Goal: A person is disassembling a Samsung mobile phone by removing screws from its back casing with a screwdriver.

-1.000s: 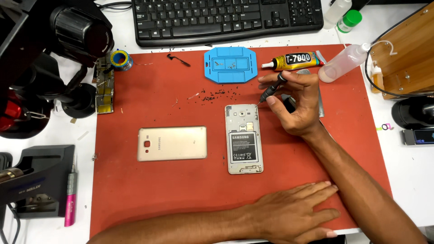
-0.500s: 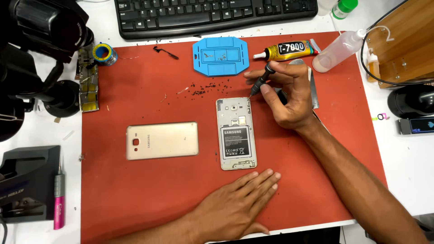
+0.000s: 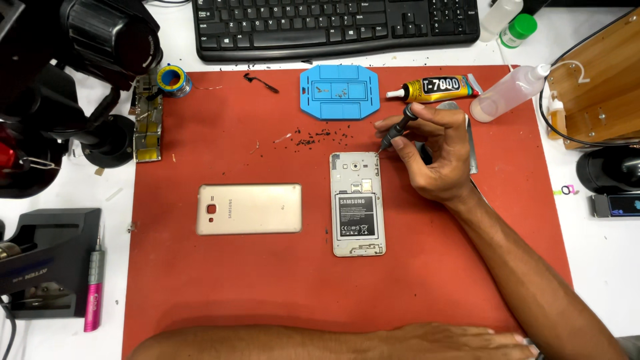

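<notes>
Right hand grip: pinching screwdriver, tip now at opened phone's top-right corner. Left hand has withdrawn below phone, flat, holding nothing.

Opened phone lies mid-mat; its back cover lies to its left. Screw tray sits at the mat's far edge, glue tube to its right, keyboard behind on the bench.

Left hand now lower, near mat edge
</notes>
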